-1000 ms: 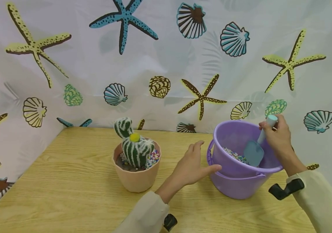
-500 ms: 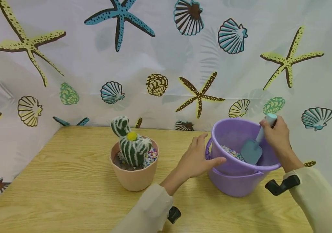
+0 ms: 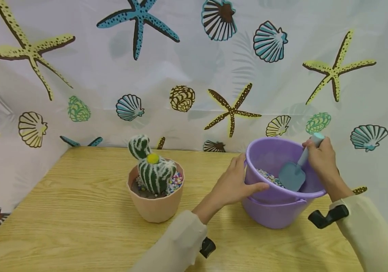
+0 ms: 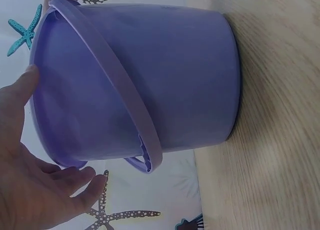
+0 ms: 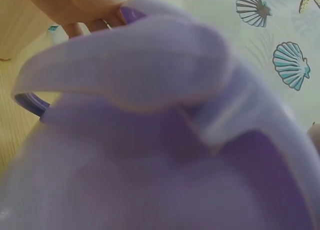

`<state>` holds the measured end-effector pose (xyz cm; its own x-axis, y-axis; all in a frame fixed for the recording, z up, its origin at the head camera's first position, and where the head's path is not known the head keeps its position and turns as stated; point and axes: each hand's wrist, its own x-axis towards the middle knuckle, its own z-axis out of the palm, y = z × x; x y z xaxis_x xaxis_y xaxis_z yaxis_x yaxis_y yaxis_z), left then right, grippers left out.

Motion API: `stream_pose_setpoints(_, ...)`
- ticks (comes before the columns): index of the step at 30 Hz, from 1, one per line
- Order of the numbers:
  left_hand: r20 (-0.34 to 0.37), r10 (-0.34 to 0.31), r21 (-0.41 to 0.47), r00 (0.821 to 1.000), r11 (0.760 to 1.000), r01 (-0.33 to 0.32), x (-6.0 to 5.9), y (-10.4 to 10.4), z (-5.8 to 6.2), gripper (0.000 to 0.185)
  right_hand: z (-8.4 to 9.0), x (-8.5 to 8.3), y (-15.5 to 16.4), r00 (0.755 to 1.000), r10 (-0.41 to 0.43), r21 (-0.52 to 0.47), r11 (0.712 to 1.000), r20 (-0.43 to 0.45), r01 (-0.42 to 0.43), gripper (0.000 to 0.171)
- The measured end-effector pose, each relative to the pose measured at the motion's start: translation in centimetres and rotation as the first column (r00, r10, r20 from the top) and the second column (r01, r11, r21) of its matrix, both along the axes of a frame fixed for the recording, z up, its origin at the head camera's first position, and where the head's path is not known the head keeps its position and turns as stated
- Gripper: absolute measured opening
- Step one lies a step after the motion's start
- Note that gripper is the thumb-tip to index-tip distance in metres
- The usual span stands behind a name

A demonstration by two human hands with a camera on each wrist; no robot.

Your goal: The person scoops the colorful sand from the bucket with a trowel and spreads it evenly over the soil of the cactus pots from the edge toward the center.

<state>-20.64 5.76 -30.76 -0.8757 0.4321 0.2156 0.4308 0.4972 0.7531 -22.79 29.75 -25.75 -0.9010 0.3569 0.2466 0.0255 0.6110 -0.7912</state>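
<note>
Holding pebbles (image 3: 269, 176), purple bucket (image 3: 275, 215), scoop (image 3: 293, 174)

pot (image 3: 155, 206) on worktop (image 3: 78, 211), left of bucket (image 3: 275, 215); cactus (image 3: 153, 172) in pot | left hand (image 3: 236, 185) on bucket's left rim; right hand (image 3: 321, 160) over its right side, holding scoop (image 3: 292, 175) inside | curtain (image 3: 194, 68) behind
</note>
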Motion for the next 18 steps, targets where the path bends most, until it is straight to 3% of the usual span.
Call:
stream_pose_setpoints(11,0.008,-0.001,0.051,1.000,0.999,0.001,0.21,0.40,0.35,0.107,-0.18,0.15,0.61,0.999,0.048,0.003,0.999,0.008,-0.048,0.042)
stream_pose_setpoints(18,0.023,0.001,0.059,1.000,0.998,-0.003,0.17,0.50,0.40,0.109,-0.06,0.09,0.92,0.995,0.100,-0.138,0.986,0.025,-0.096,0.046)
